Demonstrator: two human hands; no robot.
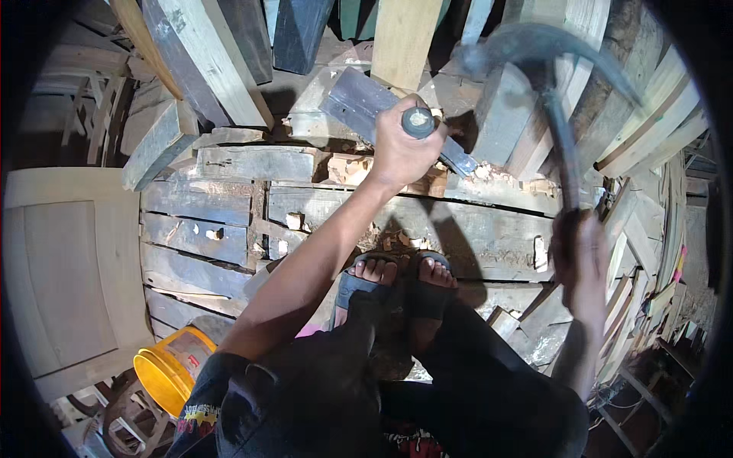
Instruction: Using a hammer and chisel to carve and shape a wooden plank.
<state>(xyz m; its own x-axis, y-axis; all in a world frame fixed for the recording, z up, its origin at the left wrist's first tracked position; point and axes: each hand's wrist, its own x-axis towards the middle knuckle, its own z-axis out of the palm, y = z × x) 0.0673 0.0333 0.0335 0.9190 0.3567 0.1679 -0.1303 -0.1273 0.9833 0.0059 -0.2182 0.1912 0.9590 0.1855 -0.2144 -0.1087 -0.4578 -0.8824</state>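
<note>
My left hand (408,149) is wrapped round the upright handle of a chisel (418,122), whose round butt end faces up. The fist hides its blade. Beneath that hand lies a grey, weathered board (357,101), slanting down to the right. Raised on the right, my right hand (580,256) grips the shaft of a claw hammer (556,114). The hammer is blurred by motion, and its curved head is well apart from the chisel's butt. Pale wood chips (489,174) lie at the board's lower right end.
My sandalled feet (374,269) stand on a gapped plank platform (489,229) strewn with chips. Timber posts (403,38) stand along the far side. A yellow bucket (164,374) sits at the lower left, near a panelled wooden door (65,282). Scrap wood (634,252) piles up at right.
</note>
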